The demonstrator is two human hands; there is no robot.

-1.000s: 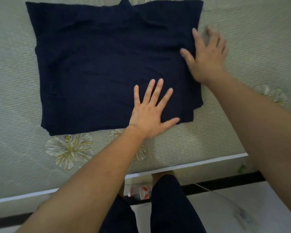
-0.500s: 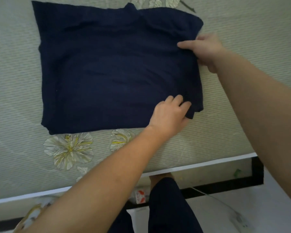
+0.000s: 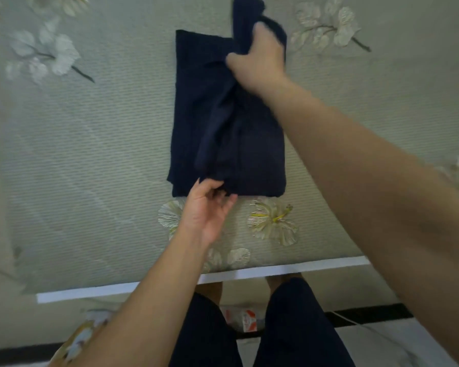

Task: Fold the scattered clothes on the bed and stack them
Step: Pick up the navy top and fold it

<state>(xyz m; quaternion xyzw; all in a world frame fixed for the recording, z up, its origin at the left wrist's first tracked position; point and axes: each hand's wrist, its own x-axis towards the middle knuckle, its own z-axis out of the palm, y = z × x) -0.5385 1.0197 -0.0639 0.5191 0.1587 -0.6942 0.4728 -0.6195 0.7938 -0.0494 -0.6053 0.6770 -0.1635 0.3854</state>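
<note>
Garment (image 3: 223,123), navy, lies on the bed (image 3: 90,154), now narrower than a moment ago, its right side folded over. Right hand (image 3: 257,62), blurred, grips bunched cloth at the far edge; left hand (image 3: 207,207) pinches the near hem. Red-and-white packet (image 3: 247,319) on the floor, print unreadable.

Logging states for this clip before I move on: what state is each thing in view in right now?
Dark navy ribbed garment: partly folded, lying on the mat, one flap raised.
Right-hand grip: clenched on the garment's bunched far edge.
Left-hand grip: fingers curled at the near hem; hold unclear.
Pale green woven flower-print mat: spread flat beneath the garment.
</note>
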